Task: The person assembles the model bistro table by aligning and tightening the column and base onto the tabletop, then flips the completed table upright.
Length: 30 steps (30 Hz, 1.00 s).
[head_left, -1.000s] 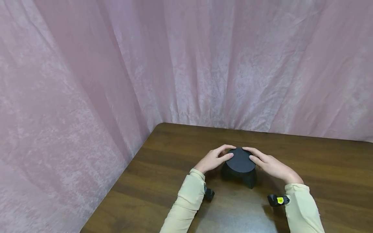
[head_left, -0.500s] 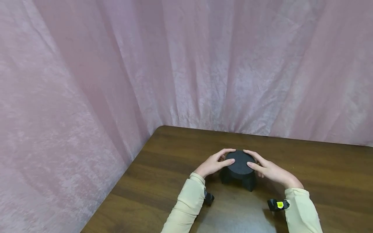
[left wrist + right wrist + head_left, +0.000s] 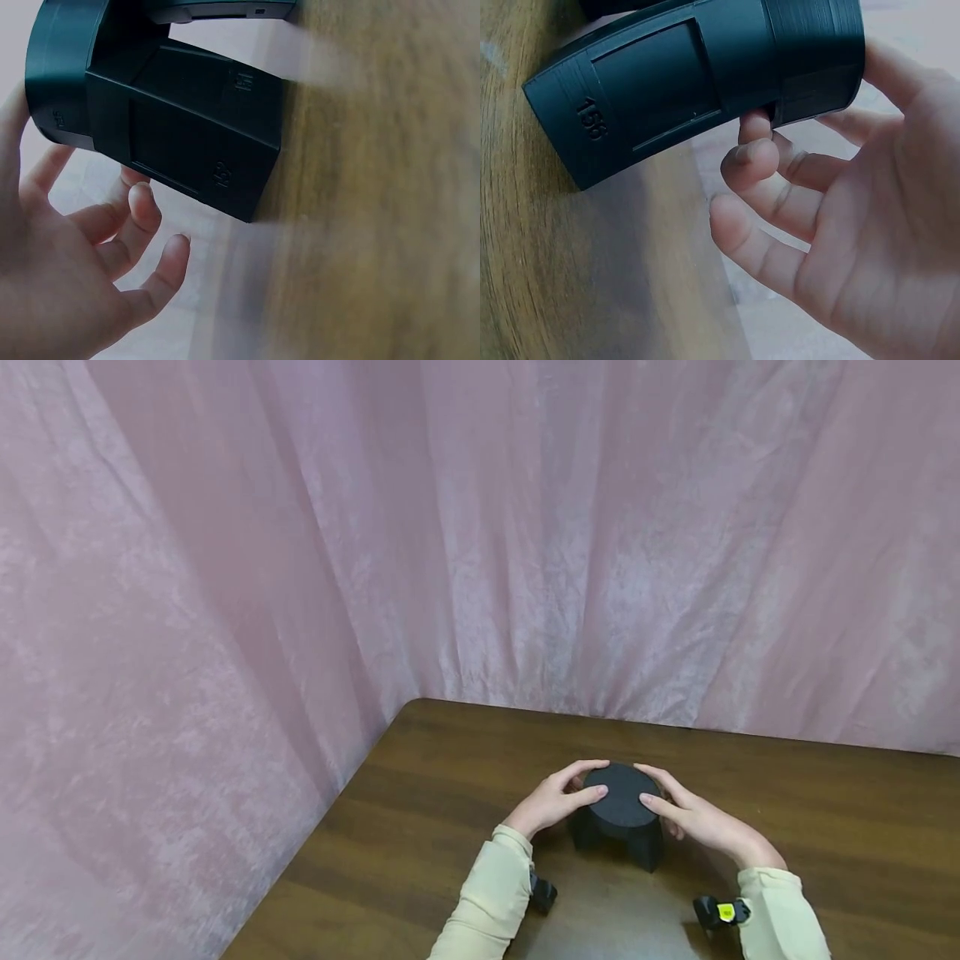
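A small black stool-shaped piece (image 3: 621, 797), with a round flat top and thick blocky legs, stands upright on the wooden table. Raised numbers mark its legs (image 3: 202, 127). My left hand (image 3: 553, 797) holds the top from the left, thumb on the upper face and index finger along the far edge. From the right, my right hand (image 3: 701, 817) grips the same top in a similar way. Both wrist views show the other fingers loosely bent below the rim; in the right wrist view one fingertip (image 3: 756, 124) reaches the piece's underside.
The brown wooden table (image 3: 420, 785) has its rounded far left corner in view. Pink curtains (image 3: 525, 543) hang close behind it and along its left side. Each wrist wears a small black camera, the right one (image 3: 720, 912) with a yellow label.
Table, hands and black piece all sit slightly lower in the head view. More of my right hand's lower fingers shows beside the piece. Both hands keep hold of it.
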Motion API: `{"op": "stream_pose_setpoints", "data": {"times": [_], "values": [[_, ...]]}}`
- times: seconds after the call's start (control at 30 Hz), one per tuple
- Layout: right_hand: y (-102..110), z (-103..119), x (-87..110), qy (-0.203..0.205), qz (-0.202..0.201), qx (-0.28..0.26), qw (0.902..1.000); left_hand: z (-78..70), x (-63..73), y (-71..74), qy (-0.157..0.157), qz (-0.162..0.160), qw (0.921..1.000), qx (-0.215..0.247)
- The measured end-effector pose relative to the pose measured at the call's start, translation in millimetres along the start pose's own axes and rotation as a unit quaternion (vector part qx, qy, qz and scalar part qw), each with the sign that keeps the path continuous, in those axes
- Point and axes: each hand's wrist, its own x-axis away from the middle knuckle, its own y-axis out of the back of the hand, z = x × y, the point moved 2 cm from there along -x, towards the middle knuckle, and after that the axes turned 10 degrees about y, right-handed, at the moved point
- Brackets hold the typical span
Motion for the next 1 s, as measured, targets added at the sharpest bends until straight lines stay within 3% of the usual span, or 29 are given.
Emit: {"op": "stream_pose_setpoints", "data": {"times": [0.63, 1.0], "values": [[-1.6, -3.6, -1.2, 0.035, 0.004, -0.033, 0.9988, -1.4, 1.3, 1.6, -0.013, -0.001, 0.9996, 0.025], [-0.5, -3.2, -3.6, 0.022, 0.006, -0.035, 0.9991, -0.9, -1.0, 2.5, -0.017, 0.000, 0.9989, 0.043]]}}
